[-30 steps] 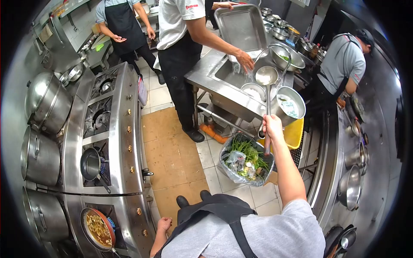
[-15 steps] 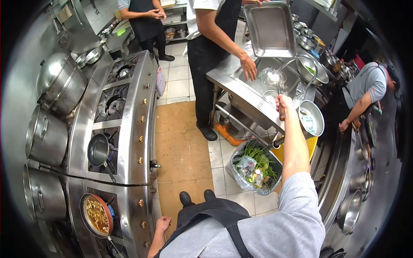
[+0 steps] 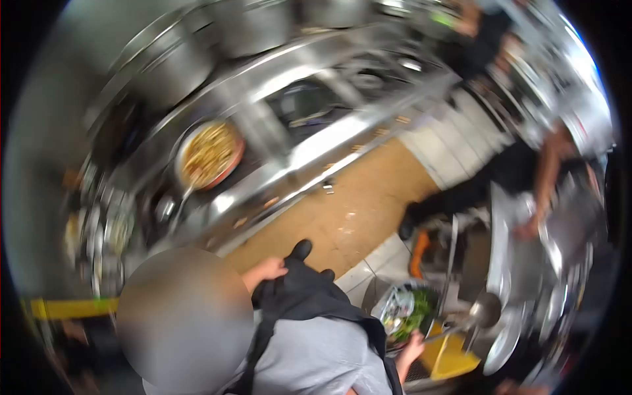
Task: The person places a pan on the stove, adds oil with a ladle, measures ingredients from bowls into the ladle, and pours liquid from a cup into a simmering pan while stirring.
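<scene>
My right hand (image 3: 413,346) grips the handle of a ladle (image 3: 486,310). The ladle's round bowl points right, near the sink's front edge. Below the handle stands a lined waste bin (image 3: 374,289) with green leafy scraps (image 3: 416,313) and crumpled clear plastic. My left hand (image 3: 270,268) hangs beside my black apron (image 3: 309,296), its fingers loosely curled and nothing visible in them. Up and left of that hand, a red-sided pan (image 3: 235,158) with sauced, strip-shaped food sits on the stove (image 3: 322,141). Motion blurs the whole view.
Large metal pots (image 3: 253,29) line the back of the stove. A person in dark trousers (image 3: 490,174) stands at the sink (image 3: 503,247), one arm reaching over it. Cardboard (image 3: 349,204) covers part of the floor. A yellow panel (image 3: 451,357) stands beside the bin.
My view has swung left toward the stove. My right hand has drawn back from over the sink, bringing the ladle with it. My left hand remains by my apron.
</scene>
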Motion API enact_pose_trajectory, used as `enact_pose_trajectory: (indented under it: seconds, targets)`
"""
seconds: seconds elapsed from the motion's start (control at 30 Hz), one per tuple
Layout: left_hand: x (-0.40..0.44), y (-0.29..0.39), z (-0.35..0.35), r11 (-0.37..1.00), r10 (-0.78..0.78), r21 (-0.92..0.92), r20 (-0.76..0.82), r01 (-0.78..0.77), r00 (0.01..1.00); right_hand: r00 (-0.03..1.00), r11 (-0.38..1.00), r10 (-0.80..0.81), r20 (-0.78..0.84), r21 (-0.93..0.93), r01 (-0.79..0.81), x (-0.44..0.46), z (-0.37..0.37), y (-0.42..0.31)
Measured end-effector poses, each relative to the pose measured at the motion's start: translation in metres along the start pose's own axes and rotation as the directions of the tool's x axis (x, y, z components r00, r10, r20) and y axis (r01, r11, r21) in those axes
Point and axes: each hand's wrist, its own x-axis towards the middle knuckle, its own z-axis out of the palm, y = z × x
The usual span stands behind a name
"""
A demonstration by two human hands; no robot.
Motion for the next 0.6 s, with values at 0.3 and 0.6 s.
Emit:
enact_pose_trajectory:
  seconds: [0.3,0.6]
  targets:
    - [-0.122,-0.017,0.015,0.907,-0.407,-0.120,0.004,0.404,0.913,0.717,0.599,-0.041,0.696,-0.557,0.575,0.083,0.039,0.156]
    - [-0.253,-0.098,0.078,0.623,-0.556,-0.318,0.463,0.715,0.690,0.616,0.553,0.075,0.784,-0.547,0.629,0.058,0.120,0.117]
